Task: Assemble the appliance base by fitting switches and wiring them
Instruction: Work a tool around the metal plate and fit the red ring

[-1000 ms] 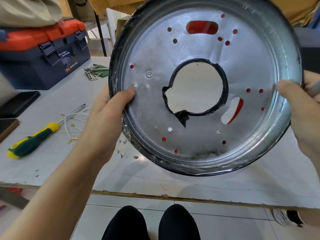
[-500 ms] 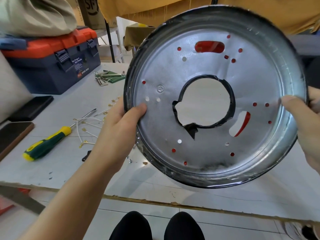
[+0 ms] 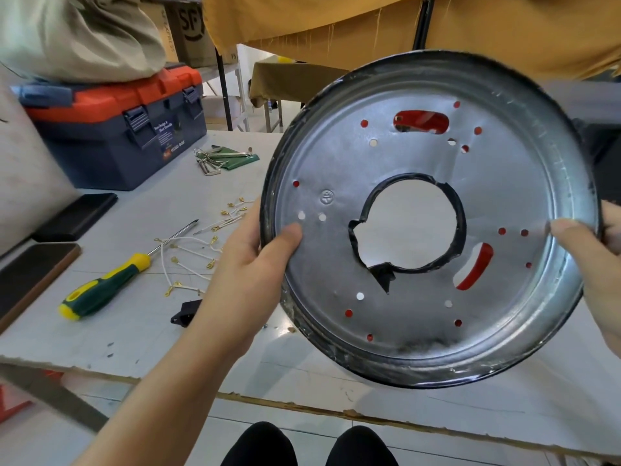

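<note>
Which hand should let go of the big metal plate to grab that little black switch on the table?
Left. The left hand holds the metal base on the side where the black switch lies; the right hand is across the base.

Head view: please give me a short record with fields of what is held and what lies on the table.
held: round metal base plate, tilted up off the table
left hand: grips plate's left rim
right hand: grips plate's right rim
on table: screwdriver, white wires with terminals, black switch, hex keys
behind: toolbox
</note>
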`<action>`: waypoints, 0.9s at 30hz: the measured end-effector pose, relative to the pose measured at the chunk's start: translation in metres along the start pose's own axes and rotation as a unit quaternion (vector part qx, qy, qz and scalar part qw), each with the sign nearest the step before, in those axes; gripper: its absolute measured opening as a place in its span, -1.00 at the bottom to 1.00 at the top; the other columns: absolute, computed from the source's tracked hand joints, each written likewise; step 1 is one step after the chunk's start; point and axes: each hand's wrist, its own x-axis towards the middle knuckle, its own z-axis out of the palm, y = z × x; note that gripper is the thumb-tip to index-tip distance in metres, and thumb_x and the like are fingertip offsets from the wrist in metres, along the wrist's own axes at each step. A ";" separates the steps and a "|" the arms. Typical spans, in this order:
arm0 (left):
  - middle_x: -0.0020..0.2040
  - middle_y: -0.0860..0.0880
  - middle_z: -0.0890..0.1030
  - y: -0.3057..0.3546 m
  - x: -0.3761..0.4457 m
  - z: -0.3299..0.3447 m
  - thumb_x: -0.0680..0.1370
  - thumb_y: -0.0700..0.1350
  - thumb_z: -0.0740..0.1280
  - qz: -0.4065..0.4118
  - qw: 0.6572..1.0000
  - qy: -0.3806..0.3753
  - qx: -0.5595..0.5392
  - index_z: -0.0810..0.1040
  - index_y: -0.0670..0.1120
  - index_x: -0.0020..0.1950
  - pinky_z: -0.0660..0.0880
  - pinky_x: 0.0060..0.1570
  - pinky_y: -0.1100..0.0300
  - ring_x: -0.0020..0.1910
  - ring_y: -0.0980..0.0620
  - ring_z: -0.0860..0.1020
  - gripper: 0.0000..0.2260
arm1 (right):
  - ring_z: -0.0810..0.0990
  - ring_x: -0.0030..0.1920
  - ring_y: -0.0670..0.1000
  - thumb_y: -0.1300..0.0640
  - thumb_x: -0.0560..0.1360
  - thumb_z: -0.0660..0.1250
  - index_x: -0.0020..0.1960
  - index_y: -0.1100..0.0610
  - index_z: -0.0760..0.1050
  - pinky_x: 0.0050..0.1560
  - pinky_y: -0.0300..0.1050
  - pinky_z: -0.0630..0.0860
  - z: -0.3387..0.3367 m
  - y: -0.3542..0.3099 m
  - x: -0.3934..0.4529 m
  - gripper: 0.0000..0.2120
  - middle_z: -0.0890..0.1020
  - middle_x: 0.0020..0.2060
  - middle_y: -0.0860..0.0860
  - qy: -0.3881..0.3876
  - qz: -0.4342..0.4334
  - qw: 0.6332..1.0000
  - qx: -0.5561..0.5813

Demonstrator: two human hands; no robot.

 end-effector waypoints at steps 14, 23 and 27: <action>0.02 0.14 0.67 -0.005 0.002 -0.005 0.47 -0.06 0.26 -0.009 1.000 -0.029 0.008 0.58 0.28 0.03 0.54 -0.14 0.35 0.02 0.14 0.63 -0.74 | 0.58 -0.30 -0.07 -0.02 0.47 0.23 0.02 -0.16 0.54 -0.34 -0.33 0.50 0.001 -0.012 -0.007 -0.82 0.61 -0.26 0.04 -0.045 0.019 0.998 -0.045; -0.09 0.10 0.70 -0.005 0.014 -0.010 0.57 -0.23 0.23 -0.105 0.993 -0.036 0.042 0.59 0.12 0.01 0.55 -0.22 0.30 -0.12 0.14 0.66 -0.74 | 0.60 -0.45 0.02 0.00 0.22 0.25 -0.07 -0.25 0.57 -0.37 0.02 0.53 0.011 -0.042 -0.013 -0.68 0.65 -0.39 -0.03 -0.104 0.097 0.989 -0.039; -0.18 0.06 0.71 -0.005 0.026 -0.012 0.56 -0.23 0.24 -0.159 0.985 -0.042 0.057 0.57 0.02 -0.02 0.53 -0.21 0.23 -0.22 0.13 0.66 -0.82 | 0.60 -0.47 -0.06 0.13 0.40 0.33 -0.08 -0.27 0.55 -0.34 -0.09 0.51 0.009 -0.042 -0.013 -0.72 0.64 -0.40 -0.02 -0.152 0.110 0.981 -0.043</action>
